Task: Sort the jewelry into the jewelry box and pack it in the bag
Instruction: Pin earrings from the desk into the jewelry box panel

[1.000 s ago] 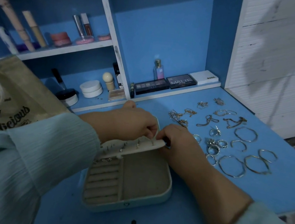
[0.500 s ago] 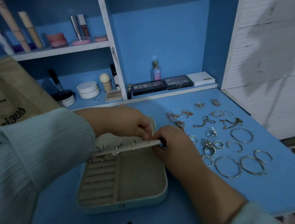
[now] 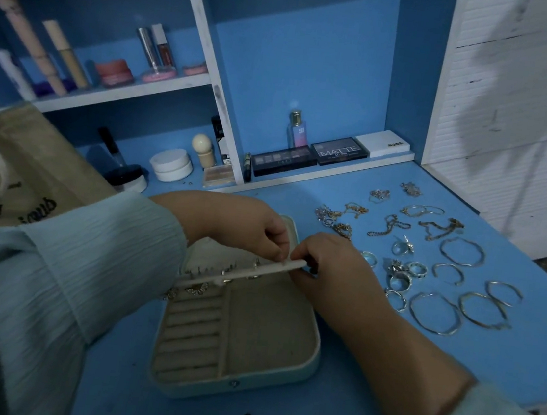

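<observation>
The open jewelry box (image 3: 239,337) lies on the blue worktop (image 3: 366,367). Its earring panel (image 3: 250,271) is pinched by the left hand (image 3: 256,227) and right hand (image 3: 330,266). The panel should be steadied while studs are seated. Rings and bangles (image 3: 435,311) are left unsorted beside the box.

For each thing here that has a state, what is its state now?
jewelry box: open, ring rolls bare
earring panel: raised, pinched by both hands, studs in it
left hand: pinches panel
right hand: pinches panel end
bangles: loose on desk
tote bag: open
</observation>
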Action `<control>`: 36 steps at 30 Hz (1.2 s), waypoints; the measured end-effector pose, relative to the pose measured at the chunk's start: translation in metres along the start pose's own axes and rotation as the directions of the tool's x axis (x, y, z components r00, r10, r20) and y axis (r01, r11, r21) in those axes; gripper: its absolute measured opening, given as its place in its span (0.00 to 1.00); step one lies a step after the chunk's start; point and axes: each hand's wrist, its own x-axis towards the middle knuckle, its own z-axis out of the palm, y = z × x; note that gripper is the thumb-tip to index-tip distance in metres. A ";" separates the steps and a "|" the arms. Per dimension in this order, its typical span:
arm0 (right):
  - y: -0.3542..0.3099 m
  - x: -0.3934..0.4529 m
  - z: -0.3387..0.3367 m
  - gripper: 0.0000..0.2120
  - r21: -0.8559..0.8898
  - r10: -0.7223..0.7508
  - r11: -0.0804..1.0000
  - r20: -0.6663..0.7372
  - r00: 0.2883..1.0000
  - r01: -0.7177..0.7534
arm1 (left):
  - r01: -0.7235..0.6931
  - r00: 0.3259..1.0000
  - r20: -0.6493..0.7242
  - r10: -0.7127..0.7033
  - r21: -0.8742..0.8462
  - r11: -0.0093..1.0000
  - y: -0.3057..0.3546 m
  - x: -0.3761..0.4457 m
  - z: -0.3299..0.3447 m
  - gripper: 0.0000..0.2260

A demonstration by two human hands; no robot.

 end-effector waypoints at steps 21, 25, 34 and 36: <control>-0.013 0.001 -0.015 0.03 0.025 0.098 0.995 0.093 0.991 -0.101 | 0.079 0.997 0.019 -0.077 -0.212 0.974 -0.021 -0.059 -0.007 0.09; -0.019 0.001 -0.021 0.03 0.032 0.136 0.989 0.124 0.983 -0.141 | 0.065 0.987 -0.115 -0.112 -0.351 0.934 -0.023 -0.098 0.001 0.07; -0.027 0.008 -0.023 0.06 -0.031 0.240 0.971 0.128 0.962 -0.238 | 0.026 0.644 -0.465 -0.608 -0.780 0.625 -0.036 -0.120 0.076 0.13; -0.028 0.010 -0.023 0.14 -0.035 0.288 0.958 0.116 0.951 -0.286 | -0.050 0.646 -0.413 -0.642 -0.862 0.505 -0.038 -0.111 0.090 0.13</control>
